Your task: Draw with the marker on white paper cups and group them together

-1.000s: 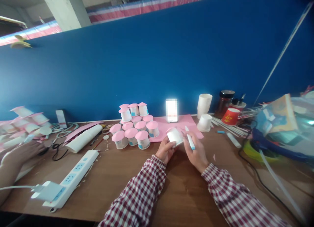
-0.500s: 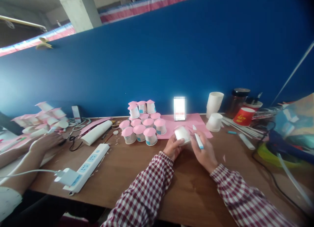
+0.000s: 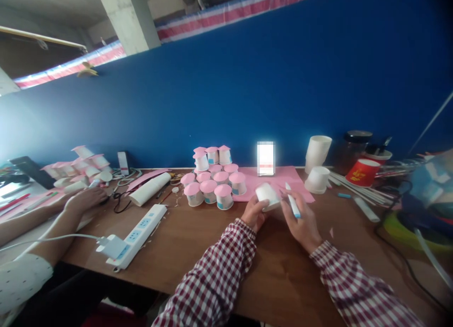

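My left hand [image 3: 253,213] is closed around a small white paper cup [image 3: 267,196], held tilted on its side just above the brown table [image 3: 198,251]. My right hand [image 3: 302,219] grips a white marker with a blue band [image 3: 293,205], its tip pointing up beside the cup. Both hands meet at the near edge of a pink paper sheet [image 3: 279,181]. Just left of them stands a stacked group of small cups with pink paper lids [image 3: 213,181].
A white power strip [image 3: 136,234] with a plug lies at left. Another person's hand [image 3: 83,199] rests at far left beside more pink-lidded cups [image 3: 85,163]. White cup stacks [image 3: 317,160], a red cup [image 3: 362,172], a dark jar, straws and cables fill the right. A lit phone [image 3: 265,158] leans on the blue wall.
The view has swung left and lifted a little, so everything sits further right in the frame. My hands keep the same hold on the cup and the marker.
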The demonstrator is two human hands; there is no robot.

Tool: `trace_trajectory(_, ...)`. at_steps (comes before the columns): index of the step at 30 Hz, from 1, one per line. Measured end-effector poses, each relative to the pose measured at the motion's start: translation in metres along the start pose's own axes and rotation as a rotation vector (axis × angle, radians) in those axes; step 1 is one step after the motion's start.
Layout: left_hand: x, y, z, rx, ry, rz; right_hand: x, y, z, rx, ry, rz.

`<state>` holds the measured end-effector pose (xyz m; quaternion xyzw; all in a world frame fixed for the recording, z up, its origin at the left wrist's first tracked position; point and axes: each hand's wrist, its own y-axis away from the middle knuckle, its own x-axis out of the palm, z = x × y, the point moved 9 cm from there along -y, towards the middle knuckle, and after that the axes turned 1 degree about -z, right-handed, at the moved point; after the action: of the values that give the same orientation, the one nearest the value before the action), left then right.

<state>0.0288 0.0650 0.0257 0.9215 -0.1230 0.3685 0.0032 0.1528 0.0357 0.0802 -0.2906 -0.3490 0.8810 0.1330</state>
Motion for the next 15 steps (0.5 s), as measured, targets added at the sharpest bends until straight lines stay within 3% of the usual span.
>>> trace_trajectory(15, -0.0013, -0.002, 0.0061, -0.037, -0.004, -0.044, 0.0061, 0.0035, -0.0083, 0.027, 0.032, 0.007)
